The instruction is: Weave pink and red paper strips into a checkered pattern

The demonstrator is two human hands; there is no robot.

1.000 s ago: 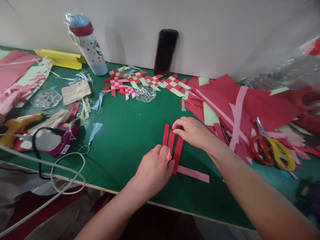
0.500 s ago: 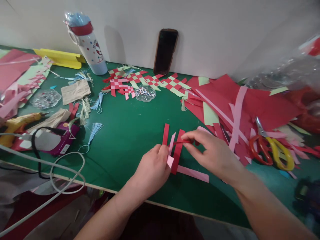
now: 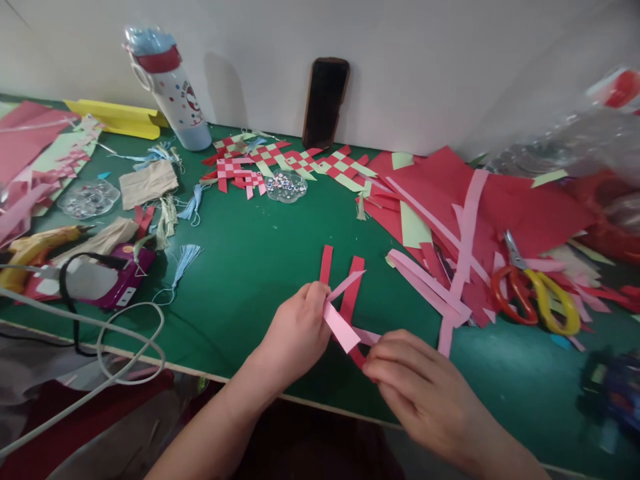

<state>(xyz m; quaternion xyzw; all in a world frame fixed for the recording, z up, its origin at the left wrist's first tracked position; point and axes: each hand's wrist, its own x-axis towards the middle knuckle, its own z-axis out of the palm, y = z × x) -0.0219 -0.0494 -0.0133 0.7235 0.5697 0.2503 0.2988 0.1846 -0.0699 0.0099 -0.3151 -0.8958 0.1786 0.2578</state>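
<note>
Red paper strips point(image 3: 353, 288), crossed with pink ones, lie between the two hands near the front edge of the green tabletop point(image 3: 240, 267). Two red ends point away from the person. A pink strip point(image 3: 342, 327) slants over them beside the left hand point(image 3: 303, 327), one end reaching toward the right and front, a narrower pink end pointing up and to the right. The left hand is closed on the crossing, gripping the strips and hiding part of it. The right hand point(image 3: 420, 387) has its fingers drawn together, pinching a red end that bends down toward the person; its fingertips are partly hidden.

To the right, loose pink strips point(image 3: 467, 233) lie over red sheets point(image 3: 515, 207), with scissors point(image 3: 523, 265) resting near them, handles red and yellow. Beyond the hands, a clear dish point(image 3: 286, 186) of small beads stands just in front of woven paper pieces point(image 3: 343, 167). A phone point(image 3: 326, 103) leans upright against the wall point(image 3: 400, 73), and a bottle point(image 3: 173, 90) stands to its left. On the left are a blue tassel point(image 3: 187, 262), a purple box point(image 3: 127, 273) and a yellow glue gun point(image 3: 43, 247)
</note>
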